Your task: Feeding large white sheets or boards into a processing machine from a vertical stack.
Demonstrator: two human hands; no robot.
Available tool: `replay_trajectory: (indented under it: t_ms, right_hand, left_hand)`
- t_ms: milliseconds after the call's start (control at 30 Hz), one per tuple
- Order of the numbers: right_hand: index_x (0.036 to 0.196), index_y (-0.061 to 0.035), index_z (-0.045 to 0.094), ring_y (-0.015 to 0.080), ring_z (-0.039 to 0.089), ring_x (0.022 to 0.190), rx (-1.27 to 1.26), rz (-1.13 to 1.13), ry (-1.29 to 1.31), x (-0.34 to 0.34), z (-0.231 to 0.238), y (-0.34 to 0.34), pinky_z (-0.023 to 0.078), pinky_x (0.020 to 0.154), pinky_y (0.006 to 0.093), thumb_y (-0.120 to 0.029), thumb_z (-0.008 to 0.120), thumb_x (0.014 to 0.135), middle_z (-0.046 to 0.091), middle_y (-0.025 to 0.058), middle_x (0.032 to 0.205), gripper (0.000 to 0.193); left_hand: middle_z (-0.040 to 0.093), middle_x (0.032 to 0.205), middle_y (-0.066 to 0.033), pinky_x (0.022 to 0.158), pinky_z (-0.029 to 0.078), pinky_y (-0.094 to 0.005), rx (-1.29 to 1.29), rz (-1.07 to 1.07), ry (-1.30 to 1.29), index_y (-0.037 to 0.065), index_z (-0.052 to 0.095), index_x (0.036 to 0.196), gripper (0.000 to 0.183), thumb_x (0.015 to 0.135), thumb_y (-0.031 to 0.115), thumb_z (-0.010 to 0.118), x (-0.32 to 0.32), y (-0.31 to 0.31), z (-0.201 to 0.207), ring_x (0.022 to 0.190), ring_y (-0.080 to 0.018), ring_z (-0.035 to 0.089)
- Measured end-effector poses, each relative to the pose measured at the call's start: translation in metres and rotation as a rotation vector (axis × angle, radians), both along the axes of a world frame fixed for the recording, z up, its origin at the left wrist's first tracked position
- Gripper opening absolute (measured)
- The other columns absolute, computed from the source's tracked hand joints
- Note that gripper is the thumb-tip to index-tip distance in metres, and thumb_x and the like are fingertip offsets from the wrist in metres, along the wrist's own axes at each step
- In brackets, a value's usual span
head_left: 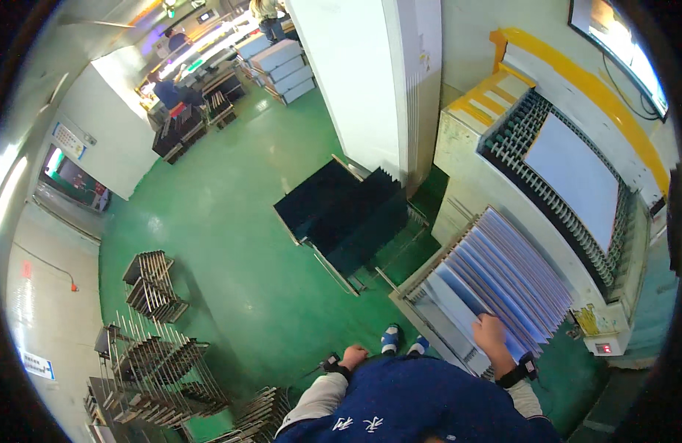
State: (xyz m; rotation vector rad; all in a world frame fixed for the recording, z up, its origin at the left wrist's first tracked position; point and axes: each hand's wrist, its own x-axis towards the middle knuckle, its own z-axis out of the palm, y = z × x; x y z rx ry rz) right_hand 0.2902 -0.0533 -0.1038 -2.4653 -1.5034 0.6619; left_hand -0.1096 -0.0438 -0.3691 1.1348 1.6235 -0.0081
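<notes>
A slotted rack [413, 284] stands at my right, filled with a row of thin, pale bluish-white panels [507, 277] set on edge. My right hand [491, 332] reaches into its near side, with the fingers closed on the upper edge of one panel. That panel's lower part is hidden among its neighbours. My left hand [353, 356] hangs low beside my body, fingers curled in, and I see nothing in it. Farther right, one more white panel [577, 173] lies flat on the rollers of a conveyor machine [496, 140].
Black slotted racks [348, 214] stand on the green floor [237, 221] ahead, by a white pillar [355, 66]. Several metal racks [156, 354] are at the left. People work at lit benches far off, near stacked grey boxes [282, 66]. A screen [625, 44] hangs at the upper right.
</notes>
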Motion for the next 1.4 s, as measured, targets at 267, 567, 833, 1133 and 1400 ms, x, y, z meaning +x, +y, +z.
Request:
replay_trajectory:
  t_ms: [267, 567, 833, 1133, 1400]
  right_hand:
    - [0.086, -0.0001, 0.064, 0.0382, 0.06, 0.077, 0.021, -0.047, -0.005, 0.003, -0.006, -0.001, 0.047, 0.071, 0.0445, -0.023, 0.057, 0.071, 0.061, 0.023, 0.08, 0.028]
    - [0.087, -0.0003, 0.064, 0.0359, 0.06, 0.081, 0.009, -0.032, -0.04, -0.001, -0.009, 0.0, 0.047, 0.072, 0.0448, -0.026, 0.058, 0.074, 0.063, 0.02, 0.082, 0.029]
    - [0.083, -0.0018, 0.064, 0.0365, 0.06, 0.078, 0.075, 0.019, -0.06, 0.003, -0.01, -0.008, 0.047, 0.07, 0.0444, -0.023, 0.057, 0.073, 0.062, 0.02, 0.08, 0.024]
    - [0.077, -0.0039, 0.063, 0.0376, 0.058, 0.071, 0.073, 0.117, -0.088, 0.004, 0.036, -0.008, 0.045, 0.065, 0.0469, -0.025, 0.06, 0.073, 0.06, 0.0175, 0.071, 0.021]
    - [0.076, -0.007, 0.064, 0.0368, 0.058, 0.069, 0.138, 0.048, -0.046, 0.025, 0.175, -0.021, 0.045, 0.062, 0.0462, -0.028, 0.056, 0.075, 0.059, 0.0181, 0.069, 0.022]
  left_hand:
    - [0.065, 0.072, -0.009, 0.065, 0.049, -0.0335, -0.071, -0.064, -0.001, 0.007, 0.067, 0.079, 0.027, 0.068, 0.03, 0.059, -0.01, 0.0, -0.023, 0.068, -0.0221, 0.063]
    - [0.064, 0.068, -0.0057, 0.056, 0.048, -0.0305, -0.099, 0.068, -0.03, 0.004, 0.065, 0.079, 0.02, 0.072, 0.023, 0.059, 0.005, 0.007, 0.02, 0.059, -0.0166, 0.059]
    - [0.063, 0.07, -0.0065, 0.056, 0.048, -0.0302, -0.127, 0.049, -0.096, 0.004, 0.064, 0.081, 0.021, 0.074, 0.023, 0.06, 0.009, 0.009, 0.015, 0.062, -0.016, 0.059]
    - [0.064, 0.071, -0.0069, 0.056, 0.048, -0.0295, -0.202, 0.165, -0.22, 0.003, 0.065, 0.083, 0.022, 0.074, 0.023, 0.062, -0.001, 0.015, 0.01, 0.063, -0.0153, 0.06]
    - [0.065, 0.07, -0.0076, 0.058, 0.049, -0.03, 0.258, -0.56, -0.142, 0.003, 0.065, 0.082, 0.024, 0.072, 0.025, 0.062, -0.005, 0.032, -0.023, 0.065, -0.0144, 0.062]
